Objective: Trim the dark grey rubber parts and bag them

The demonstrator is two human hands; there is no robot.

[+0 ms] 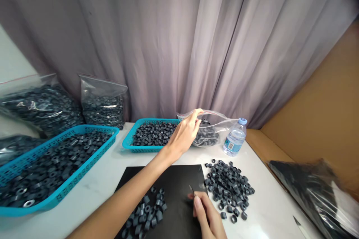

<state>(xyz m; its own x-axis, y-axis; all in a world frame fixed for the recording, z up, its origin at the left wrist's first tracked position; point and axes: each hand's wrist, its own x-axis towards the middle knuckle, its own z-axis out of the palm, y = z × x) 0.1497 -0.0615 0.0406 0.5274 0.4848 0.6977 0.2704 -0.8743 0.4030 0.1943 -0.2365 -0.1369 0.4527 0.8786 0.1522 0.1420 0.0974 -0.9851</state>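
Note:
My left hand (185, 130) reaches forward to the mouth of a clear zip bag (209, 136) holding dark grey plastic rings. Its fingers are apart at the bag's opening, and I make out nothing held in them. Near the right edge of a black mat (179, 179), my right hand (206, 213) is closed around a thin pointed blade (191, 189); its handle is hidden in the fingers. A heap of short dark grey rings (148, 213) lies on the mat under my left forearm. Another pile of rings (228, 185) is on the white table, right of the mat.
Blue baskets of rings stand at the left (58, 194) and back middle (151, 150). Filled zip bags (102, 108) line the back left. A water bottle (235, 138) stands beside the open bag. A cardboard panel (314, 119) and a black plastic package (308, 190) are at right.

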